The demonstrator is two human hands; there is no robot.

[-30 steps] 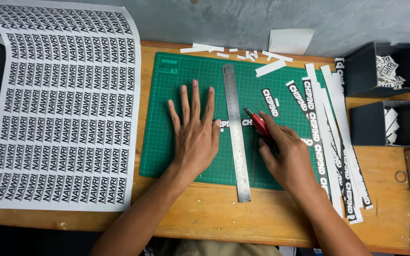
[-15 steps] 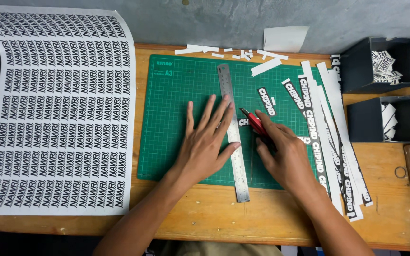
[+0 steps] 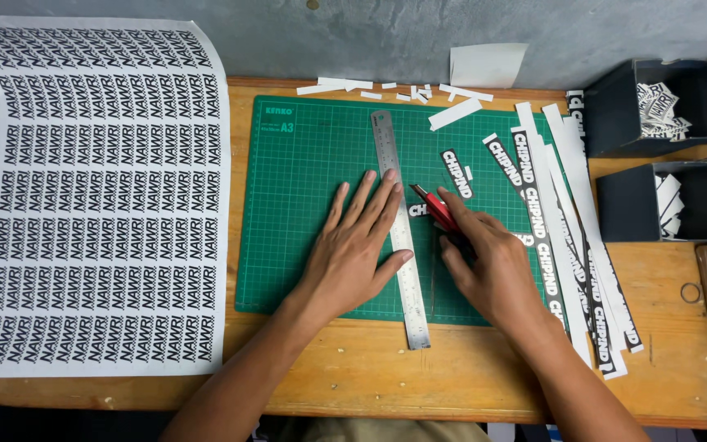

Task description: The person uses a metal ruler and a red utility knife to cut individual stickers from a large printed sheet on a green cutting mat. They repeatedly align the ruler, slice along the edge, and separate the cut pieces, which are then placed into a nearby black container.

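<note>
Since half a sec ago the left hand (image 3: 352, 250) has slid a bit toward the near edge of the mat and its fingers have closed up along the ruler; the right hand hasn't shifted much. Right hand (image 3: 493, 266) is clenched round a red-handled cutter (image 3: 434, 209), blade tip pointing up-left, just beside the ruler's right edge. Left hand is flat and open, grasping nothing, fingertips and thumb pressing the steel ruler (image 3: 400, 233) onto the green cutting mat (image 3: 304, 164). Ruler's long axis runs far-to-near, near end hanging off the mat's near edge onto the wooden tabletop (image 3: 468, 376). A small black printed label piece (image 3: 417, 210) sits at the ruler, partly hidden by the cutter; can't tell if it goes under the steel. So the cutter lies right of the ruler, right hand nearer to it. Printed strips (image 3: 566, 237) fan out toward the mat's right edge, w/ white offcuts (image 3: 394, 88) along the far edge. Big printed sheet (image 3: 96, 196) covers the tabletop's left end; two dark boxes (image 3: 664, 205) sit at the right edge
</note>
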